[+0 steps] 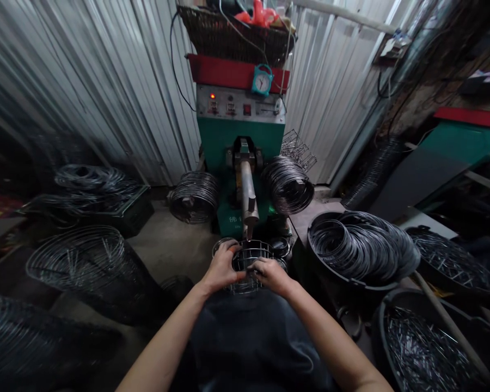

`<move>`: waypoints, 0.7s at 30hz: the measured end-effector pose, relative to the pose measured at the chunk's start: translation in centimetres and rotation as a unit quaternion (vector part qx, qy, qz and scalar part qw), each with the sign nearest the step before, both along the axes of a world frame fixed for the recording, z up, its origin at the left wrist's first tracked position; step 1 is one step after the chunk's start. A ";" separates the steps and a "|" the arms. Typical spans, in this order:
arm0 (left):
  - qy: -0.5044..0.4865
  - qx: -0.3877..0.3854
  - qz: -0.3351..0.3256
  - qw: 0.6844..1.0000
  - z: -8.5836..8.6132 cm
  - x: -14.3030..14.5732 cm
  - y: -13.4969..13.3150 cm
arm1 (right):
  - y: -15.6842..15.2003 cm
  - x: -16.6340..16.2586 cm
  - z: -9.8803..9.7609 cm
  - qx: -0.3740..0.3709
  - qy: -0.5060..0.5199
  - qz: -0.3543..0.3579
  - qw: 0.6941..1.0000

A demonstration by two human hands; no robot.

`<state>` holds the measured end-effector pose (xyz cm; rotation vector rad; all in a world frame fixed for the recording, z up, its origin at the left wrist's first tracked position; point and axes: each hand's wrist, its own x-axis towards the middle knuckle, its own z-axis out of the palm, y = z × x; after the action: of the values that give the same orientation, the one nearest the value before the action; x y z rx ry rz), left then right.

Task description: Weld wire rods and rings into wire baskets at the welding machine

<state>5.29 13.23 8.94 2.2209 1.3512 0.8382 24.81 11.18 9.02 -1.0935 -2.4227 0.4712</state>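
Note:
A round wire basket (258, 246) sits under the tip of the electrode arm (249, 188) of a green spot-welding machine (216, 141). My left hand (224, 268) is on the basket's left side, its thumb and fingers closed round the wire rim. On the near right side, my right hand (271, 274) is closed in a pinch at the wires. Whether a small loose piece is between those fingertips is too small to tell. Part of the basket is hidden behind both hands.
Coils of wire rings (194, 196) hang on either side of the machine. To the right are a tub of wire rings (363, 247) and a bin of short rods (427, 343). Stacked wire frames (79, 253) stand at left. A clock (262, 80) hangs on the machine.

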 end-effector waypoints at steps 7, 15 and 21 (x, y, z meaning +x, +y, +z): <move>-0.003 -0.016 0.022 1.000 0.3 0.0 1.6 | 1.7 -0.4 0.9 -0.002 -0.023 -0.018 1.000; -0.001 -0.028 0.024 0.999 0.7 0.1 2.9 | 2.9 -0.5 1.0 0.004 0.002 -0.023 1.000; 0.012 -0.022 0.042 0.999 0.6 0.3 3.0 | 3.1 -0.3 0.5 0.015 0.000 -0.025 1.000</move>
<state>5.54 16.26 9.53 2.1600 1.4696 0.8038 24.48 14.25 9.51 -1.1388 -2.3877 0.4182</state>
